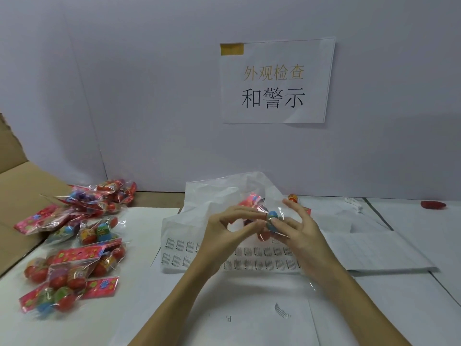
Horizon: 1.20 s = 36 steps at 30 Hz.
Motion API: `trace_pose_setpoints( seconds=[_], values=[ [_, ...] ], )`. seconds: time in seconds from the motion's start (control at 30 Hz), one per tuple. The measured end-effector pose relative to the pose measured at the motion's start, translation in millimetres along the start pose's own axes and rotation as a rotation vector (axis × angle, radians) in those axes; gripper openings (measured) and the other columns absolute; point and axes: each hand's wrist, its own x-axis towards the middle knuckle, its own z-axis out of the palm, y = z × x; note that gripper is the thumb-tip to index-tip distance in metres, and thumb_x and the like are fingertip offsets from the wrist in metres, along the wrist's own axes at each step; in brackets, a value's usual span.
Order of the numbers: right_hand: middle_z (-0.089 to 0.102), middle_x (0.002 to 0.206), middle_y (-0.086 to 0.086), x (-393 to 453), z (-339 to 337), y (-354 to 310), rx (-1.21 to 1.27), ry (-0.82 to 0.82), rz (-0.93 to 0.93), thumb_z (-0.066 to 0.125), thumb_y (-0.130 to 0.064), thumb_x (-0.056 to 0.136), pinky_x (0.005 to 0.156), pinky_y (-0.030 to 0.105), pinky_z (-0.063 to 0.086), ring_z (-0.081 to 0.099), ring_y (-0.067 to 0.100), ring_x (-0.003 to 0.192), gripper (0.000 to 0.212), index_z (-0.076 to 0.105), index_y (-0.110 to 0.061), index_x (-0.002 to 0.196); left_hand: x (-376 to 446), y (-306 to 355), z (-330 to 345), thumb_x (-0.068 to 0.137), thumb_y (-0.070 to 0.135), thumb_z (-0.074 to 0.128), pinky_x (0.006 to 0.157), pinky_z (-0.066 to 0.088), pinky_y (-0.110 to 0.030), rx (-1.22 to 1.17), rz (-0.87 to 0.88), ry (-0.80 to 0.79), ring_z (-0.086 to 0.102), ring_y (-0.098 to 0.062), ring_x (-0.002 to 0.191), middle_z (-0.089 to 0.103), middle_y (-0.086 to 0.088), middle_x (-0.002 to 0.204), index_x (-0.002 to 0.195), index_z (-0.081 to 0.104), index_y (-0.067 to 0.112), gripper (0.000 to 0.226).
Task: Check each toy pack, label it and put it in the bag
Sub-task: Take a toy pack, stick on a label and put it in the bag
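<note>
A clear toy pack with a pink flowered header card and a blue egg inside is held up over the white plastic bag and the warning label sheet on the counter. The left hand pinches it with thumb and forefinger; the right hand presses on it, other fingers spread. More toy packs lie piled at left

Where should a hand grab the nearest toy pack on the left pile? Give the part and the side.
Pinch the pink header card of the nearest toy pack, coming from the right. The card is flat and juts out toward the open table, while the clear pouch bulges with round toys, and other packs crowd it from behind.
</note>
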Motion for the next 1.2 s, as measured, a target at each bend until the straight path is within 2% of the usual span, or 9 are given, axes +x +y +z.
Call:
trace_pose_setpoints(
  seconds=[0.07, 0.17, 0.23, 0.43, 0.63, 0.73, 0.9, 1.03, 1.2],
  values=[
    [0.078, 0.112, 0.010, 2, -1, -3, 0.041, -0.003, 0.046, 0.073, -0.015, 0.095, 0.097, 0.039, 0.057, 0.076, 0.027, 0.106, 0.044, 0.058, -0.022, 0.135, 2, 1, -2, 0.089, 0.029, 0.081, 0.081, 0.055, -0.018, -0.061, -0.040, 0.102, 0.072, -0.011, 0.100, 0.075, 0.004, 0.116, 0.111, 0.081, 0.025, 0.022],
    [0.077, 0.116, 0.013, 3, -3, -5, 0.078, -0.090, 0.086, 0.066, -0.012, 0.099, 0.097, 0.039, 0.054, 0.072, 0.031, 0.112, 0.027, 0.071, -0.014, 0.126, 5, -3, -4, 0.085, 0.038, 0.078, 0.087, 0.058, -0.019, -0.037, -0.144, 0.217, 0.068, -0.006, 0.115, 0.071, 0.016, 0.123, 0.124, 0.072, 0.032, 0.040],
    [0.076, 0.119, 0.014, 3, -3, -4, 0.065, -0.140, 0.089, 0.065, -0.012, 0.100, 0.096, 0.039, 0.054, 0.072, 0.031, 0.113, 0.027, 0.073, -0.015, 0.125, 5, -5, -3, 0.082, 0.047, 0.075, 0.083, 0.057, -0.017, -0.023, -0.238, 0.231, 0.068, -0.001, 0.111, 0.072, 0.020, 0.118, 0.128, 0.067, 0.035, 0.048],
    [0.078, 0.113, 0.007, -2, 1, -6, 0.000, -0.131, 0.054, 0.062, -0.038, 0.098, 0.085, 0.030, 0.061, 0.075, 0.028, 0.104, 0.029, 0.080, -0.022, 0.115, 4, -8, -3, 0.091, 0.042, 0.073, 0.067, 0.058, -0.018, -0.038, -0.369, 0.273, 0.075, -0.011, 0.085, 0.079, 0.006, 0.091, 0.097, 0.080, 0.029, 0.016],
    [0.077, 0.115, 0.009, -2, 4, -5, 0.103, -0.117, 0.117, 0.057, -0.040, 0.102, 0.084, 0.030, 0.063, 0.076, 0.024, 0.104, 0.033, 0.078, -0.024, 0.121, 5, -9, 2, 0.095, 0.030, 0.073, 0.064, 0.058, -0.018, -0.022, -0.305, 0.350, 0.076, -0.011, 0.082, 0.079, 0.006, 0.088, 0.095, 0.079, 0.027, 0.007],
    [0.078, 0.115, 0.009, -2, 3, 0, 0.015, -0.193, 0.161, 0.070, -0.046, 0.092, 0.084, 0.034, 0.063, 0.076, 0.028, 0.104, 0.041, 0.068, -0.026, 0.128, 4, -11, -2, 0.098, 0.030, 0.071, 0.056, 0.056, -0.019, 0.018, -0.264, 0.439, 0.075, -0.015, 0.070, 0.077, 0.002, 0.083, 0.096, 0.076, 0.022, 0.010],
    [0.077, 0.109, 0.020, -4, 2, 8, -0.051, -0.331, 0.214, 0.076, -0.021, 0.093, 0.080, 0.030, 0.063, 0.077, 0.032, 0.100, 0.044, 0.058, -0.012, 0.132, 4, -14, -7, 0.101, 0.040, 0.064, 0.040, 0.049, -0.028, 0.090, -0.229, 0.485, 0.067, -0.018, 0.053, 0.072, 0.000, 0.078, 0.096, 0.072, 0.026, 0.017],
    [0.077, 0.103, 0.021, -1, -3, 0, -0.017, -0.257, 0.203, 0.080, -0.019, 0.083, 0.073, 0.025, 0.060, 0.074, 0.021, 0.083, 0.050, 0.062, -0.011, 0.129, 7, -15, -10, 0.096, 0.047, 0.064, 0.057, 0.056, -0.022, 0.083, -0.252, 0.473, 0.071, -0.009, 0.073, 0.074, 0.007, 0.081, 0.089, 0.073, 0.037, 0.015],
    [0.079, 0.098, 0.013, -4, -1, -5, -0.107, -0.207, 0.111, 0.074, -0.013, 0.092, 0.075, 0.022, 0.060, 0.073, 0.016, 0.079, 0.033, 0.071, -0.019, 0.124, 7, -18, -10, 0.091, 0.057, 0.062, 0.064, 0.058, -0.022, 0.043, -0.278, 0.454, 0.069, -0.008, 0.072, 0.073, 0.002, 0.081, 0.092, 0.076, 0.043, 0.020]
  ],
)
